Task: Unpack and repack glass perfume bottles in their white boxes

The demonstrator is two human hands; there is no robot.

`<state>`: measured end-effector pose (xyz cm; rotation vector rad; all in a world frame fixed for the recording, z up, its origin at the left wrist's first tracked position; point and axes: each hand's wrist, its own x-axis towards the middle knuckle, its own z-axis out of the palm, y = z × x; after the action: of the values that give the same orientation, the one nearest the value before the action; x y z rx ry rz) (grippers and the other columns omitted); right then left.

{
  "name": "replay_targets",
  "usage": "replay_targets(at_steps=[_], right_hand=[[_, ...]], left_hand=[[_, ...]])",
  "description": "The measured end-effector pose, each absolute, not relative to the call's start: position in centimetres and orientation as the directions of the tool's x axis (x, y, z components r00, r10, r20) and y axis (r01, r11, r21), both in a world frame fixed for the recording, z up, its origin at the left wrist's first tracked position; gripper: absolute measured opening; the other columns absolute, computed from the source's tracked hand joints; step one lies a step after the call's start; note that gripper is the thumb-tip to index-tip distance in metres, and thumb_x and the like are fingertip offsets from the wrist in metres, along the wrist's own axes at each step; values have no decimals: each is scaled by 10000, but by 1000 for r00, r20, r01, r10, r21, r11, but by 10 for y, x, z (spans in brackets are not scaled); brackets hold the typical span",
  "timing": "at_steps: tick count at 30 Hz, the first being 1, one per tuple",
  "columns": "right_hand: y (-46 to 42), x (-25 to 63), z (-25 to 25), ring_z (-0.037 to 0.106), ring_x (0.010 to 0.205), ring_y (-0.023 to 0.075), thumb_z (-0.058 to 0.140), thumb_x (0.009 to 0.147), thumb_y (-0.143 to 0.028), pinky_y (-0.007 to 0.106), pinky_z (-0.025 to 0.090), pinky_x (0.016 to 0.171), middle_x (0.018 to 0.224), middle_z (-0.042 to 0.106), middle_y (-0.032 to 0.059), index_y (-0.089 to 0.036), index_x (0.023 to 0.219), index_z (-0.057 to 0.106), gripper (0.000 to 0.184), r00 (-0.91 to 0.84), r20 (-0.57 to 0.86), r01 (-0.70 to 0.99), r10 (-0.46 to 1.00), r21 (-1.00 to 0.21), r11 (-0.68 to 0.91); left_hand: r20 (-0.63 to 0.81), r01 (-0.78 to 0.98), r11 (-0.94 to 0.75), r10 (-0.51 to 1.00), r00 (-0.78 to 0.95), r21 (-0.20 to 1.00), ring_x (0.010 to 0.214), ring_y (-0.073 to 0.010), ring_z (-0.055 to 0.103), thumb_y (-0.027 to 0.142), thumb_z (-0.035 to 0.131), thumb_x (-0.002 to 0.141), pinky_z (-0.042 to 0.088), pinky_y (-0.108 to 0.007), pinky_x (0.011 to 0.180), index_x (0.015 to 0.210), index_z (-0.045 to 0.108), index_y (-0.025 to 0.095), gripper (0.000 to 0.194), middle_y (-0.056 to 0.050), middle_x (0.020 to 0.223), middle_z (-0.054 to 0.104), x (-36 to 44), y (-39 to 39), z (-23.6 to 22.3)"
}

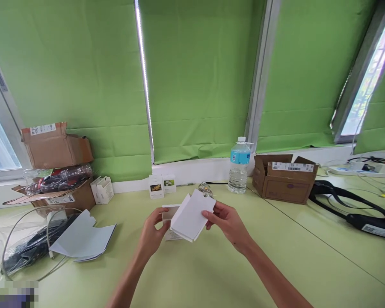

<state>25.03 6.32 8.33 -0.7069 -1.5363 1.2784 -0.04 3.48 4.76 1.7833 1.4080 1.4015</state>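
Observation:
My right hand (224, 220) grips a flat white cardboard piece (192, 216) by its right edge, thumb on top. It is tilted, and a thin side edge shows along its bottom. My left hand (154, 229) pinches a small white box (170, 213), whose inner side shows between thumb and fingers. The white piece overlaps the box's right part, so I cannot tell whether the two touch. Below them a white printed surface (173, 235) peeks out, mostly covered. Just behind the piece stands a shiny clear object (205, 189), partly hidden.
Two small picture boxes (156, 187) stand near the wall. A water bottle (239, 166) and an open brown carton (284, 179) are at back right, beside a black headset-like frame (356, 209). Stacked cartons (56, 147), folded white card (83, 237) and bagged cables (28, 250) lie left.

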Motion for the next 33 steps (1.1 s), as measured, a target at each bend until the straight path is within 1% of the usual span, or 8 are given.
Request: replay_targets(at_steps=[2, 5, 10, 16, 22, 26, 29, 33], right_hand=[[66, 246, 86, 595, 699, 171, 706, 780, -411, 332, 536, 616, 895, 699, 74, -151, 1034, 663, 366, -299, 333, -186, 894, -940, 287], [75, 233, 92, 620, 736, 188, 716, 763, -425, 356, 561, 647, 926, 703, 82, -148, 1063, 654, 413, -256, 350, -230, 901, -927, 295], [95, 211, 107, 649, 827, 215, 736, 720, -455, 361, 568, 684, 962, 709, 89, -150, 1064, 662, 466, -361, 384, -210, 850, -921, 328], [108, 209, 111, 644, 849, 210, 726, 720, -481, 335, 559, 682, 979, 709, 91, -154, 1083, 663, 493, -423, 396, -105, 815, -915, 390], [117, 217, 100, 647, 874, 222, 709, 726, -501, 340, 564, 692, 992, 705, 90, -162, 1085, 654, 498, -371, 401, -79, 837, -912, 402], [115, 217, 95, 637, 805, 197, 691, 746, -478, 312, 544, 650, 957, 705, 77, -163, 1035, 661, 429, -399, 417, 2, 817, -890, 456], [109, 214, 97, 619, 766, 182, 658, 778, -472, 291, 524, 626, 915, 698, 60, -172, 986, 670, 365, -438, 444, 95, 782, -842, 531], [101, 209, 105, 610, 789, 184, 610, 816, -489, 279, 521, 616, 928, 685, 52, -187, 1060, 654, 390, -434, 474, 152, 766, -800, 581]], left_hand=[[408, 374, -368, 912, -31, 851, 991, -227, 663, 285, 597, 816, 500, -427, 923, 1074, 585, 241, 262, -45, 1094, 701, 2, 32, 49], [406, 345, -373, 914, -24, 861, 979, -219, 669, 292, 620, 805, 502, -413, 923, 1047, 592, 230, 252, -41, 1058, 714, 3, 26, 50], [373, 259, -354, 928, -25, 899, 983, -221, 671, 299, 651, 785, 515, -397, 897, 1078, 573, 207, 317, -57, 1072, 711, 0, 24, 50], [351, 168, -340, 935, -41, 925, 1005, -227, 671, 324, 648, 798, 512, -406, 892, 1134, 496, 214, 386, -76, 1110, 704, -2, 26, 47], [387, 241, -359, 919, -78, 902, 952, -221, 691, 358, 634, 814, 529, -399, 848, 1117, 420, 244, 387, -67, 1080, 709, 4, 24, 45], [418, 267, -385, 905, -76, 883, 944, -197, 688, 367, 607, 839, 533, -389, 868, 1126, 405, 258, 368, -50, 1095, 697, 5, 24, 41], [451, 304, -409, 889, -79, 860, 921, -182, 687, 367, 593, 849, 540, -373, 869, 1118, 437, 256, 330, -35, 1068, 698, 5, 23, 40], [479, 345, -429, 875, -73, 835, 903, -183, 682, 367, 583, 851, 560, -360, 832, 1080, 499, 244, 274, -27, 1007, 698, 5, 24, 42]])
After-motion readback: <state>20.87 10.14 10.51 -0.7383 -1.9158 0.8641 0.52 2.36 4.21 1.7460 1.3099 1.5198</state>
